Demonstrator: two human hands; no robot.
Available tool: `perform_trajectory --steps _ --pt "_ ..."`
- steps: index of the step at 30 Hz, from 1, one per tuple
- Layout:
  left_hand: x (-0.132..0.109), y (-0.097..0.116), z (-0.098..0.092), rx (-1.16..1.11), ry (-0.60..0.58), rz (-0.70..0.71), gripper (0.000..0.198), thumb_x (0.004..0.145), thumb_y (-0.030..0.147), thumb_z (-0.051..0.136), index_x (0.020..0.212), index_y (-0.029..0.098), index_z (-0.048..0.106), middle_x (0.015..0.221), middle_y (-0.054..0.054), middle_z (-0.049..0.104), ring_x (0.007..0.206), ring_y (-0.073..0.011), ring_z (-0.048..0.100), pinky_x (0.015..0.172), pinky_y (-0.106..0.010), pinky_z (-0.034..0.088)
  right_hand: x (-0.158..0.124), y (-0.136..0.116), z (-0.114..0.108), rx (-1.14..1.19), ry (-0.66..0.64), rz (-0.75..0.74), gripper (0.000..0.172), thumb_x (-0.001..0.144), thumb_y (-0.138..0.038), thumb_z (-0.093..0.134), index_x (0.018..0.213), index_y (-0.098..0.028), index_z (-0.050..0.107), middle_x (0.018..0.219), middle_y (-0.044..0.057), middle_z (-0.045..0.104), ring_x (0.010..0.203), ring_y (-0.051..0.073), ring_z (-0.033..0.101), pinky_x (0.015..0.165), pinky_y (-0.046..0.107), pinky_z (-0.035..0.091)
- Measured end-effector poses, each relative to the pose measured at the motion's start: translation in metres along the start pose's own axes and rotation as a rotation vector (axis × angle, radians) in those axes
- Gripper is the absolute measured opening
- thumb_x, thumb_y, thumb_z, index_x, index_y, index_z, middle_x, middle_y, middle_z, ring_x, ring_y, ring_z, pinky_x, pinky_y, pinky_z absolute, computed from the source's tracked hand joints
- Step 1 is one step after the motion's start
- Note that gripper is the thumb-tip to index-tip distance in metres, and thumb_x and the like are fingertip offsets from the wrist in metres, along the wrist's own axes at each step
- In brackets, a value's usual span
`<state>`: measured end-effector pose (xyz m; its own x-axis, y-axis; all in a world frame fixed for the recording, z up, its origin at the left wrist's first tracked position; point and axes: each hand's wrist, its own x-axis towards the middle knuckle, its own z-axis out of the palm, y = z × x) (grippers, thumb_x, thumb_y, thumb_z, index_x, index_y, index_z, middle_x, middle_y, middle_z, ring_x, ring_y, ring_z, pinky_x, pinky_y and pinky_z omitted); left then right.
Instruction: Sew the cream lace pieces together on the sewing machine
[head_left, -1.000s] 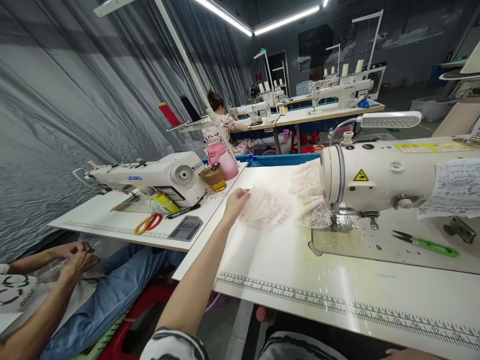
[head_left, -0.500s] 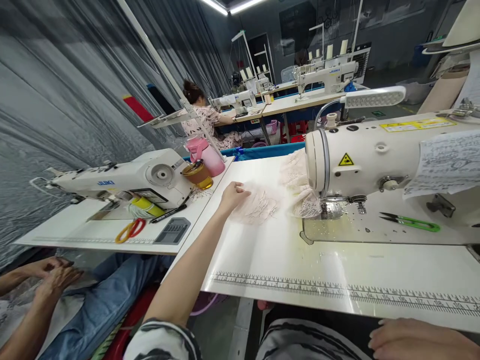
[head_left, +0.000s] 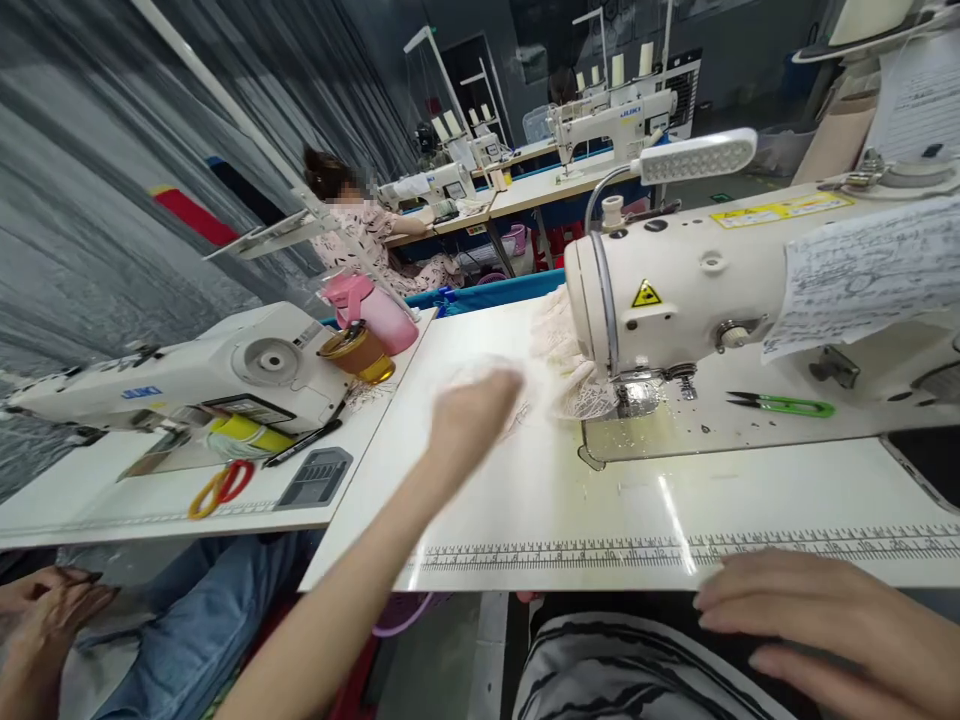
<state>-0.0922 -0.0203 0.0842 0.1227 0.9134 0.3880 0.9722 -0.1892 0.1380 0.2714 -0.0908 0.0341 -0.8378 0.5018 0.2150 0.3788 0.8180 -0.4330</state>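
My left hand (head_left: 476, 415) is blurred above the white sewing table (head_left: 495, 520), over a pale lace piece (head_left: 514, 425) that it partly covers; its fingers are smeared, so their grip cannot be made out. More pale lace fabric (head_left: 574, 375) lies bunched beside the needle area of the near sewing machine (head_left: 675, 290). At the lower right, my right hand (head_left: 817, 620) is over the table's front edge, fingers apart and holding nothing.
Green-handled snips (head_left: 784, 403) lie on the machine bed, with a phone (head_left: 926, 465) at right. On the left table are another machine (head_left: 217, 375), scissors (head_left: 221, 488), a cup (head_left: 358, 352) and a pink jug (head_left: 375, 310). A person's hands (head_left: 56, 600) show lower left.
My left hand has moved over the lace piece and now covers much of it. My right hand has risen to the table edge with its fingers more spread. The view has shifted right.
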Motion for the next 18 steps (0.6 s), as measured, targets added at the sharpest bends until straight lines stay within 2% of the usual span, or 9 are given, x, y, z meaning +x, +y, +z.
perform_trajectory --steps 2,4,5,6,8,10,13,16,18 --pt "-0.029 0.041 0.023 -0.050 -0.101 0.226 0.015 0.085 0.015 0.050 0.090 0.023 0.061 0.084 0.003 0.068 0.075 -0.0148 0.062 0.066 -0.023 0.045 0.014 0.001 -0.006 0.018 0.067 0.027 0.042 0.090 -0.026 0.049 0.131 -0.038 0.049 0.120 -0.002 0.062 0.109 0.020 0.061 0.089 0.029 0.057" --pt "-0.057 0.076 0.043 -0.102 -0.158 0.454 0.018 0.085 0.013 0.052 0.096 0.024 0.061 0.109 0.004 0.067 0.098 -0.0136 0.061 0.083 -0.024 0.047 0.026 0.005 -0.008 0.009 0.131 0.066 0.038 0.093 -0.023 0.043 0.129 -0.032 0.051 0.120 0.001 0.062 0.109 0.019 0.060 0.091 0.031 0.055" --pt "-0.069 0.089 0.050 -0.082 -0.149 0.598 0.017 0.088 0.013 0.049 0.098 0.019 0.060 0.120 -0.001 0.063 0.110 -0.0164 0.057 0.094 -0.029 0.045 0.031 0.008 -0.008 -0.009 0.155 0.080 0.038 0.094 -0.020 0.040 0.129 -0.029 0.051 0.122 0.002 0.061 0.111 0.018 0.058 0.092 0.031 0.054" --pt "-0.078 0.099 0.054 -0.079 -0.139 0.676 0.016 0.090 0.013 0.046 0.096 0.017 0.060 0.125 -0.003 0.059 0.115 -0.0176 0.054 0.099 -0.031 0.042 0.036 0.011 -0.008 -0.028 0.167 0.083 0.039 0.094 -0.018 0.039 0.130 -0.027 0.051 0.124 0.003 0.060 0.114 0.018 0.057 0.093 0.031 0.053" --pt "-0.088 0.109 0.056 -0.097 -0.132 0.749 0.018 0.092 0.018 0.043 0.095 0.015 0.061 0.128 -0.005 0.057 0.116 -0.0186 0.053 0.101 -0.033 0.042 0.042 0.018 -0.005 -0.083 0.169 0.074 0.041 0.093 -0.012 0.038 0.130 -0.024 0.050 0.128 0.004 0.057 0.117 0.017 0.054 0.096 0.033 0.051" --pt "-0.090 0.109 0.052 -0.125 -0.157 0.752 0.025 0.093 0.032 0.044 0.101 0.016 0.061 0.127 -0.006 0.058 0.113 -0.0208 0.055 0.095 -0.034 0.046 0.048 0.026 -0.001 -0.171 0.144 0.065 0.043 0.089 -0.006 0.039 0.128 -0.020 0.051 0.128 0.006 0.056 0.117 0.019 0.053 0.097 0.037 0.049" --pt "-0.089 0.103 0.044 -0.126 -0.174 0.712 0.047 0.092 0.053 0.040 0.111 0.015 0.060 0.125 -0.009 0.059 0.109 -0.0253 0.057 0.086 -0.038 0.051 0.059 0.039 0.007 -0.281 0.108 0.027 0.039 0.084 -0.003 0.046 0.119 -0.017 0.058 0.121 0.007 0.061 0.112 0.023 0.056 0.094 0.041 0.050" --pt "-0.090 0.095 0.035 -0.075 -0.183 0.624 0.052 0.092 0.057 0.037 0.111 0.015 0.061 0.125 -0.010 0.059 0.107 -0.0263 0.058 0.080 -0.039 0.053 0.075 0.048 0.013 -0.276 0.077 -0.030 0.037 0.081 -0.001 0.053 0.114 -0.018 0.061 0.120 0.005 0.062 0.110 0.022 0.057 0.094 0.039 0.050" --pt "-0.089 0.092 0.026 -0.052 -0.198 0.528 0.053 0.091 0.060 0.036 0.103 0.016 0.063 0.121 -0.011 0.061 0.102 -0.0262 0.060 0.074 -0.038 0.054 0.090 0.053 0.015 -0.253 0.087 -0.078 0.038 0.080 0.000 0.054 0.113 -0.019 0.062 0.119 0.005 0.063 0.108 0.021 0.058 0.093 0.038 0.050"
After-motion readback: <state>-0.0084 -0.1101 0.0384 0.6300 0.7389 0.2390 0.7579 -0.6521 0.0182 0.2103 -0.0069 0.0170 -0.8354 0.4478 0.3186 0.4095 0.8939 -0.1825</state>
